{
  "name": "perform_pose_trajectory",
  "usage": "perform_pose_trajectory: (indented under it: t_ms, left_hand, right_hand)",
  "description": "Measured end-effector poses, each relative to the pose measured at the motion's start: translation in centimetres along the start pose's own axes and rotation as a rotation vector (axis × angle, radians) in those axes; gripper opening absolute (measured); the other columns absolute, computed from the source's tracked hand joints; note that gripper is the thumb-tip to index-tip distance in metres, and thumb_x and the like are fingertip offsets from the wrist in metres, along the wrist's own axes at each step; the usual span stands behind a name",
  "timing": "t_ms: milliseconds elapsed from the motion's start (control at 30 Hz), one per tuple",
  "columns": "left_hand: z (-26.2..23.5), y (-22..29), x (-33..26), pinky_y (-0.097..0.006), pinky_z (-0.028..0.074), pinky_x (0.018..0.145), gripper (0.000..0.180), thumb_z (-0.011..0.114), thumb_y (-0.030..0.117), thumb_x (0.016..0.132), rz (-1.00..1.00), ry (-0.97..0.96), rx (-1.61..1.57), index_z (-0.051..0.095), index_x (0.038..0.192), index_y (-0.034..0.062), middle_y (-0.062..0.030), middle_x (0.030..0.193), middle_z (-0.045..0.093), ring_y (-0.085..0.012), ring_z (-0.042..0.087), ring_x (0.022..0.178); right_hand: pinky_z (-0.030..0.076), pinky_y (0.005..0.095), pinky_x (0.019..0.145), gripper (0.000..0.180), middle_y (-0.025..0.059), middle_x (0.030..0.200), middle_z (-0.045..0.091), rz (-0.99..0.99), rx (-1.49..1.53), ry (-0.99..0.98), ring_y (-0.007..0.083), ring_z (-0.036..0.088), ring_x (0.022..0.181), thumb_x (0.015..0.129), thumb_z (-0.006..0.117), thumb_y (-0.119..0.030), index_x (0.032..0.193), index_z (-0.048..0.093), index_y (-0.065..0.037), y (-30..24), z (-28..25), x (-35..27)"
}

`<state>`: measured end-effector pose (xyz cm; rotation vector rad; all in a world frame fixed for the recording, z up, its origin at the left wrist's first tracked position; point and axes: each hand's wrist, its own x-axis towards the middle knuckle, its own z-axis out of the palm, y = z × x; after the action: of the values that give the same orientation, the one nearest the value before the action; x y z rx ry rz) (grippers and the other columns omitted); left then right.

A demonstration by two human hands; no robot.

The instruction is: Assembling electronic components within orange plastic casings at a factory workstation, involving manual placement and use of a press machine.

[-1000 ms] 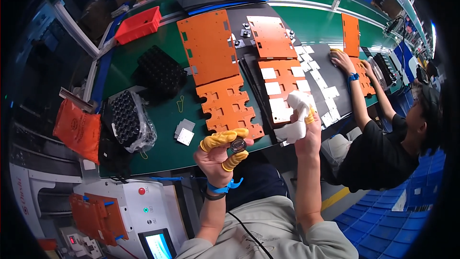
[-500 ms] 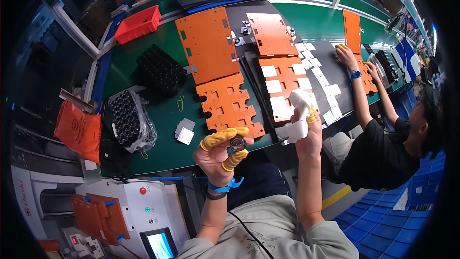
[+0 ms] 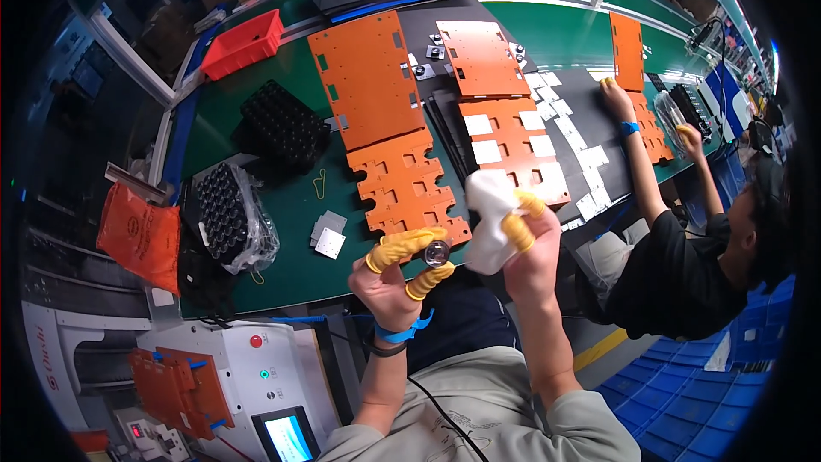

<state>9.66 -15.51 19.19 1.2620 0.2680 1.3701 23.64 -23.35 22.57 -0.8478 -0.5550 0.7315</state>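
Note:
My left hand (image 3: 395, 278), in yellow finger cots, pinches a small round lens with a dark rim (image 3: 437, 253) between thumb and fingers. Close to its right, my right hand (image 3: 532, 248), also wearing yellow finger cots, grips a crumpled white wiping cloth (image 3: 490, 221). The cloth hangs beside the lens, apart from it. Beyond the hands lies an orange fixture plate with cutouts (image 3: 402, 184) on the green table. A second orange plate (image 3: 511, 141) to the right carries several white square pieces.
Left on the table are a black tray (image 3: 286, 128), a bagged tray of round black parts (image 3: 229, 218) and white squares (image 3: 328, 243). A red bin (image 3: 244, 44) stands farther back. At right, a co-worker (image 3: 684, 265) reaches over the table. A white machine (image 3: 256, 364) stands lower left.
My right hand has moved left with the cloth, nearer the lens. My left hand has shifted slightly right and turned the lens. The co-worker's hands have moved apart.

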Motion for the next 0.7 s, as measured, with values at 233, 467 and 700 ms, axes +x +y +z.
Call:
perform_pose_trajectory:
  t_ms: [233, 467, 700]
  left_hand:
    - [-1.1, 0.0, -0.9, -0.032, 0.052, 0.087, 0.049, 0.091, 0.015, 0.065, -0.189, 0.096, -0.226, 0.067, 0.103, -0.0027, -0.0061, 0.099, 0.070, -0.0147, 0.066, 0.092]
    - [-1.4, -1.5, -1.1, -0.034, 0.053, 0.088, 0.038, 0.086, 0.019, 0.072, -0.472, 0.050, -0.618, 0.069, 0.100, 0.0003, -0.0094, 0.100, 0.071, -0.0192, 0.069, 0.093]
    - [0.7, -2.7, 0.0, -0.032, 0.051, 0.090, 0.033, 0.077, 0.015, 0.083, -0.481, -0.010, -0.343, 0.067, 0.110, -0.0013, -0.0114, 0.103, 0.070, -0.0202, 0.068, 0.095]
  right_hand:
    - [0.045, 0.0292, 0.066, 0.032, 0.0083, 0.082, 0.059, -0.382, -0.574, -0.494, 0.0191, 0.056, 0.073, 0.074, 0.078, -0.007, 0.105, 0.072, -0.002, -1.7, 2.4, 0.1]
    - [0.044, 0.0299, 0.061, 0.034, 0.0082, 0.080, 0.059, -0.693, -0.780, -0.450, 0.0217, 0.055, 0.070, 0.066, 0.077, 0.000, 0.100, 0.072, -0.002, 0.0, 1.8, -0.1]
    - [0.050, 0.0390, 0.078, 0.036, 0.0160, 0.097, 0.059, -0.744, -1.041, -0.097, 0.0336, 0.060, 0.086, 0.066, 0.065, 0.007, 0.101, 0.062, 0.003, -0.8, -2.6, 1.6]
